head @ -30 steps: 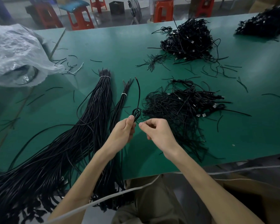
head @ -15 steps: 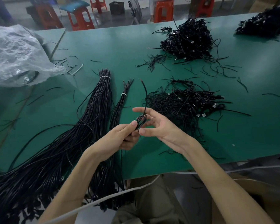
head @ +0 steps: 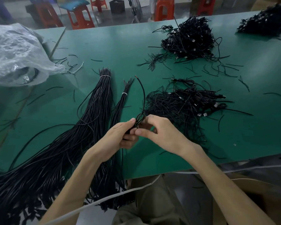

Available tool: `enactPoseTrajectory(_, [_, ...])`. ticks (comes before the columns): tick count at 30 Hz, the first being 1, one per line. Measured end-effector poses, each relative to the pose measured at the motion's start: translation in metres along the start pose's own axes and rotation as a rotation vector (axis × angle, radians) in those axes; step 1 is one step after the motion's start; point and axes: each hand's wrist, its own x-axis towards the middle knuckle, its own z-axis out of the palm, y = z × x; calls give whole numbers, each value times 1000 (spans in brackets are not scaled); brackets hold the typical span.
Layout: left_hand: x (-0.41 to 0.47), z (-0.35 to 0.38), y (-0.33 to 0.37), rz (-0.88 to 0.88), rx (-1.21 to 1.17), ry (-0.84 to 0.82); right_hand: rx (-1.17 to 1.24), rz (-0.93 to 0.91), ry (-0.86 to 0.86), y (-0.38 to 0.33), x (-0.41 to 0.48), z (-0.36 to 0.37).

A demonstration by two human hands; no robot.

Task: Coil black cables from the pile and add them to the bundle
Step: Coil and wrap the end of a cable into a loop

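Note:
My left hand [head: 118, 137] grips a small coil of black cable [head: 139, 118] just above the green table [head: 123, 46]. The cable's free end curves up and away to a bare tip. My right hand [head: 162, 133] curls over the coil from the right, its fingers pinching the cable beside my left thumb. A tangled pile of black cables [head: 185, 103] lies right behind my right hand. To the left, a thick tied bundle [head: 94, 114] and a thin tied bundle [head: 120, 108] stretch from the table's middle over its front edge.
A second cable heap [head: 190, 39] lies at the back, a third heap [head: 266, 23] at the far right corner. Cut cable scraps [head: 221, 70] litter the surface. A crumpled clear plastic bag [head: 15, 54] sits at the left. Red stools [head: 81, 17] stand beyond the table.
My right hand has gone from spread open beside the coil to curled over it, pinching the cable. The cable's free end has swung a little to the right.

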Motion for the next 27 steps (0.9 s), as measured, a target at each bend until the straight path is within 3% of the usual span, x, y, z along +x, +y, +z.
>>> enactPoseTrajectory(4, [1,6,0,13,-8,59,-231,-41,-35,-7,-1,-2])
enactPoseTrajectory(13, [2,18,-5,30,-25,222,-490,-196,37,-17,-11,-2])
enactPoseTrajectory(21, [5,17,-3,18,49,285,-216,-159,33,-10,-14,8])
enactPoseTrajectory(27, [2,21,-3,27,74,295,-260,-194,170,-9,-13,12])
